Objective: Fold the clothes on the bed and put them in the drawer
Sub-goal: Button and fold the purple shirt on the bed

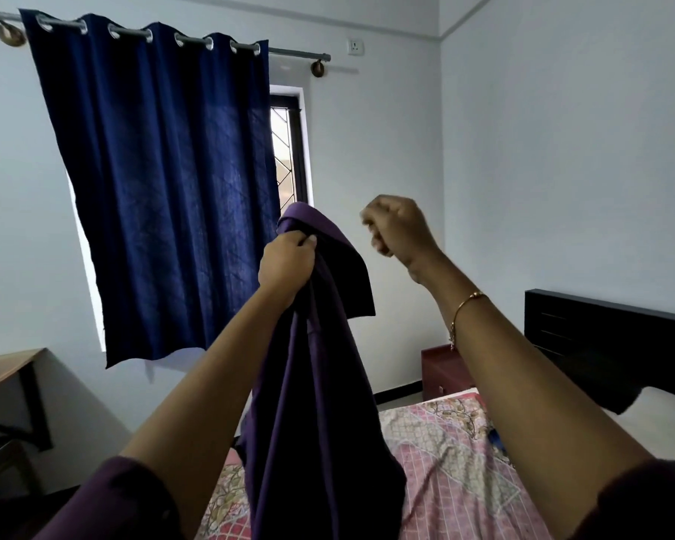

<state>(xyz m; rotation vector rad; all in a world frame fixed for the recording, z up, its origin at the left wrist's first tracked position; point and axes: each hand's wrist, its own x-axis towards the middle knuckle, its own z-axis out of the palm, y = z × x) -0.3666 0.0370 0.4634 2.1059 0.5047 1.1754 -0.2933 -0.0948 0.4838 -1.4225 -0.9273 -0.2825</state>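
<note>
A dark purple garment hangs in the air above the bed. My left hand grips its top edge, raised in front of the window. The cloth drops in long folds down to the pink patterned bedsheet. My right hand is lifted to the right of the garment, a little blurred, fingers curled into a fist with nothing in them. A gap separates it from the cloth. A thin gold bracelet sits on the right wrist.
A blue curtain covers the window on the far wall. A dark headboard stands at the right. A reddish bedside cabinet sits in the corner. A wooden desk is at the left edge.
</note>
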